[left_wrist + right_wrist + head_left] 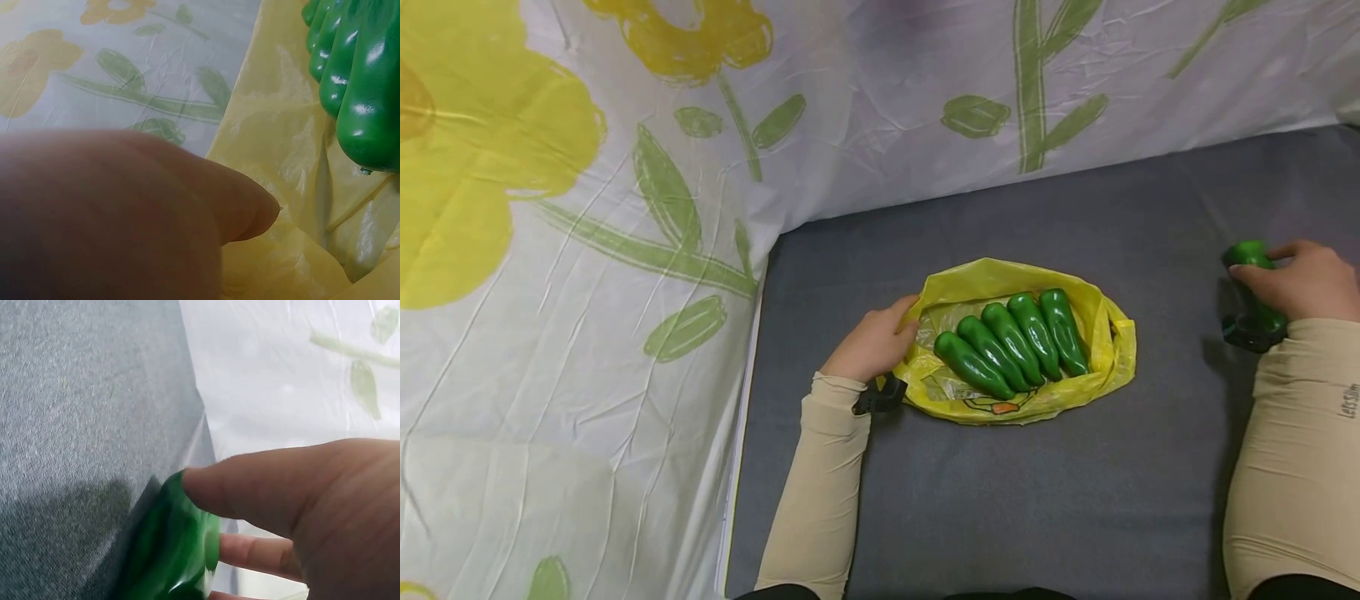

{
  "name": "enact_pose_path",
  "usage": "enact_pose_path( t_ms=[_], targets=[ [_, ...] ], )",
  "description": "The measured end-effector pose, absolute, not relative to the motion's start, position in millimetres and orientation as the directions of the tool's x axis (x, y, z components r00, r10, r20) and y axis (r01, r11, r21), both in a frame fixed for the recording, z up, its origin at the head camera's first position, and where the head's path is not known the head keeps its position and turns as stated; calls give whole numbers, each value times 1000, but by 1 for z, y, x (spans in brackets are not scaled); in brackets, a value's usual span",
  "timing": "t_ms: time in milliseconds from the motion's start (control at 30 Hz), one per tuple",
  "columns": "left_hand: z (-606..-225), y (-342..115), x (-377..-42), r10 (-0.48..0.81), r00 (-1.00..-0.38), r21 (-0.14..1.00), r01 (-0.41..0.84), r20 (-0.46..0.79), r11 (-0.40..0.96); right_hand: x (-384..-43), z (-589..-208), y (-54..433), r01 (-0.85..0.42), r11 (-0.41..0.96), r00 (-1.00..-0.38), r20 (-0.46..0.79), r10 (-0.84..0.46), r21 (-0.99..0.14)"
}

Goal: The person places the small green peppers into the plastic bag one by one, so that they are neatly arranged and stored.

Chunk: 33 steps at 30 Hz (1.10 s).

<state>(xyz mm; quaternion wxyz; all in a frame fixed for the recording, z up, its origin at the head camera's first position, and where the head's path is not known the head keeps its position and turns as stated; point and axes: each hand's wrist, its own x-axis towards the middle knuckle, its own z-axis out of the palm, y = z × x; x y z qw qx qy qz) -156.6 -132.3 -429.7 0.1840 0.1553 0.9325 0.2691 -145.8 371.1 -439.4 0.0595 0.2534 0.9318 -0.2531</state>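
A yellow plastic bag lies spread open on the grey surface, with several glossy green peppers in a slanted row inside it. At its left rim my left hand grips the plastic between thumb and fingers; in the left wrist view a finger lies over the yellow film, below the peppers. Far to the right, my right hand holds another green pepper, its thumb on one side and fingers on the other. The right wrist view has this pepper close over the grey cloth.
Grey cloth covers the work surface. White flower-printed fabric hangs along the back, and more of it lines the left side. A dark wrist strap sits under the right wrist.
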Motion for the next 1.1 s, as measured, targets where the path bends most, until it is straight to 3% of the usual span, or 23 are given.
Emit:
enact_pose_path(
  t_ms=[633,1100],
  targets=[
    [-428,-133,-156,392,-882,563,191,-261,804,-154,-434,350,453,761,-891,-258,374,-464],
    [-426,-134,-155,397,-876,575,181,-275,798,-158,-417,317,328,815,-945,-162,285,-478]
  ],
)
